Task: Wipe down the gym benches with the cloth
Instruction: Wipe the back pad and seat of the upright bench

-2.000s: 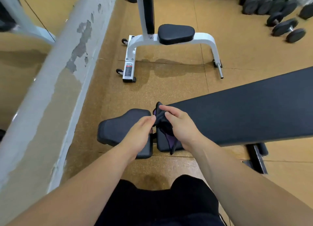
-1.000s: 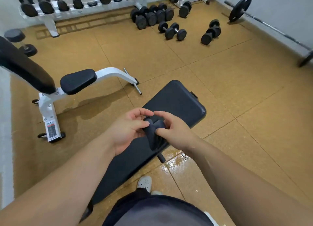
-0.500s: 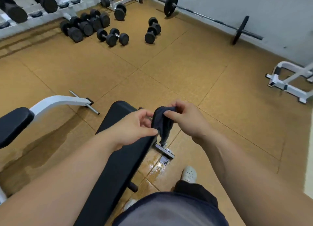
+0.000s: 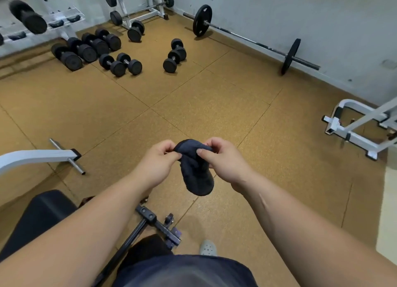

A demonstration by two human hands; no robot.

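You are getting the cloth [image 4: 196, 173] ready, not wiping yet. Your left hand [image 4: 158, 163] and your right hand [image 4: 227, 162] each pinch its top edge, fingers [image 4: 200, 152] pressed tight on the fabric. The dark cloth hangs down between your hands, up in the air above the floor [image 4: 193, 102], touching no bench.

It looks like you are folding or opening it out. Next, you will likely need a flat pad of cloth in one hand, then a bench to press it on. The black bench [image 4: 40, 213] sits low at your left, close by your leg. A white bench frame [image 4: 361, 125] stands off to your right, well apart from you.

The floor is brown and speckled, laid in big squares. Dumbbells [image 4: 120, 65] lie in a bunch far ahead. A long barbell [image 4: 247, 39] rests by the grey wall [image 4: 322, 18]. Watch your feet near the bench's metal foot bar [image 4: 159, 224].
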